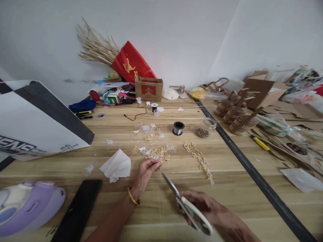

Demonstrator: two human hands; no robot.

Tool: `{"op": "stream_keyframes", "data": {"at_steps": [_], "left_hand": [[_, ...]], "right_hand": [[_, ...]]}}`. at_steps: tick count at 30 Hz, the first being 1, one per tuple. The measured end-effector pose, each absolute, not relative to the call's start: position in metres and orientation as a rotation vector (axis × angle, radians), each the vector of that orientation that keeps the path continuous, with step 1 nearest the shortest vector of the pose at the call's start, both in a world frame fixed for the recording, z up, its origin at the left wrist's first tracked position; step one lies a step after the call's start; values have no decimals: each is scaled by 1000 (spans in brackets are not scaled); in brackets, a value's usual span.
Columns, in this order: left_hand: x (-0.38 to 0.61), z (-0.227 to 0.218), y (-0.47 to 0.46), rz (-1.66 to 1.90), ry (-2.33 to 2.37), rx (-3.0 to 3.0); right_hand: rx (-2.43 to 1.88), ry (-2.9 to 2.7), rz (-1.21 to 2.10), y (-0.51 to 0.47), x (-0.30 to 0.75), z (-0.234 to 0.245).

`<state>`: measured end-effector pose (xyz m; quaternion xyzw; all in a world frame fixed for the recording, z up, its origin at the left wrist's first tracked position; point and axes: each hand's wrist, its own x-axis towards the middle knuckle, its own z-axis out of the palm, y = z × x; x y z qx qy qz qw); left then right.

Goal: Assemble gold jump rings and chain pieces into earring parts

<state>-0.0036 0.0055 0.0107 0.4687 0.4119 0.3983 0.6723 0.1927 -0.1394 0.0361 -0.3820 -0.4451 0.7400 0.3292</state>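
Observation:
My left hand (146,171), with a gold bangle at the wrist, pinches something tiny at its fingertips beside a heap of small gold findings (157,154) on the wooden table. My right hand (204,208) grips white-handled scissors (186,205), their blades pointing up-left toward the left fingertips. A line of gold chain pieces (200,162) lies to the right of the heap.
A crumpled white tissue (116,165), a black phone (78,210) and a purple device (27,206) lie near the left front. A wire spool (178,128), a bead dish (203,133), a white shopping bag (37,117), cardboard pieces (237,111) and a yellow knife (259,143) surround the work area.

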Motion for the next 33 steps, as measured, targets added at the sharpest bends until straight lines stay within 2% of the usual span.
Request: {"op": "stream_keyframes", "data": {"at_steps": [2,6,14,25,29,33], "left_hand": [[-3,9,6,911,928,1063],[-2,11,5,897,962,1082],[-3,7,4,891,869,1000],[-3,3,5,867,811,845],[-3,0,5,855,797,907],[-3,1,4,851,814,997]], "right_hand": [[-828,-909,1968,-139,192,25],[-792,-835,1911,-137,190,12],[-1370,-1376,1418,-114,200,34],[-1662,-2002,744,-88,191,41],[-1607,-1933,741,-88,187,33],[-1500,-1697,957,-88,187,22]]}}
